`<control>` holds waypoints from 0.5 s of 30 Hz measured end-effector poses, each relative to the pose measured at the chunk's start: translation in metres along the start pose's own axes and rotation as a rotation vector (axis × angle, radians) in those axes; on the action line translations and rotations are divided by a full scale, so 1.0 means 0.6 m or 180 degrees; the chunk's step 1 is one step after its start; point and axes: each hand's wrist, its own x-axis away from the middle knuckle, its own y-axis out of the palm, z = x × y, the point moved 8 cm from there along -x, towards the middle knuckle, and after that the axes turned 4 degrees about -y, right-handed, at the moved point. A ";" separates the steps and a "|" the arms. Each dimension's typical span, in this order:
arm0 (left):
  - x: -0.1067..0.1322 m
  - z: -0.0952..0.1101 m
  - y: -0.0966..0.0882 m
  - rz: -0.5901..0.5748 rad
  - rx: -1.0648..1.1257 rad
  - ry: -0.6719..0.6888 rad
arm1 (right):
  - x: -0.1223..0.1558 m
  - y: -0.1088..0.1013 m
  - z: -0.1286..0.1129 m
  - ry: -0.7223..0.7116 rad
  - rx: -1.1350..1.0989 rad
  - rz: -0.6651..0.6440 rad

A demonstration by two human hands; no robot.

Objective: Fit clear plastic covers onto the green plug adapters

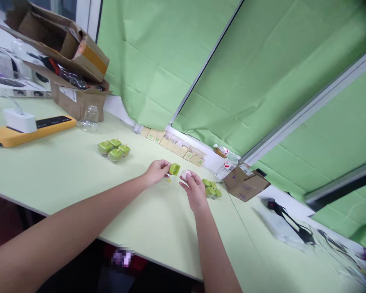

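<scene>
On the near side of the row of small tan boxes, the person's left hand pinches a green piece between thumb and fingers. It is bright yellow-green and looks hollow, its opening turned toward the right hand. That hand pinches a white piece, small and rounded, its finer detail too blurred to tell. The two pieces are near each other but apart. One green cluster lies left of the row, another near its right end.
</scene>
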 end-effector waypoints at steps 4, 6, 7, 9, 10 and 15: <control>-0.006 0.001 -0.004 0.0019 -0.0100 0.0204 | -0.005 0.018 -0.015 -0.0097 0.0032 0.0042; -0.008 0.006 -0.008 0.0072 -0.0135 0.0319 | -0.011 0.036 -0.027 -0.0198 0.0117 -0.0036; -0.009 0.010 -0.011 0.0109 -0.0142 0.0372 | -0.014 0.044 -0.032 -0.0269 0.0197 -0.0062; -0.009 0.017 -0.018 0.0225 -0.0149 0.0453 | -0.020 0.060 -0.037 -0.0419 0.0386 -0.0055; -0.009 0.020 -0.022 0.0290 -0.0152 0.0488 | -0.021 0.065 -0.037 -0.0495 0.0473 -0.0023; -0.013 0.016 -0.031 0.0322 -0.0190 0.0571 | -0.020 0.074 -0.012 -0.0771 0.0651 0.0169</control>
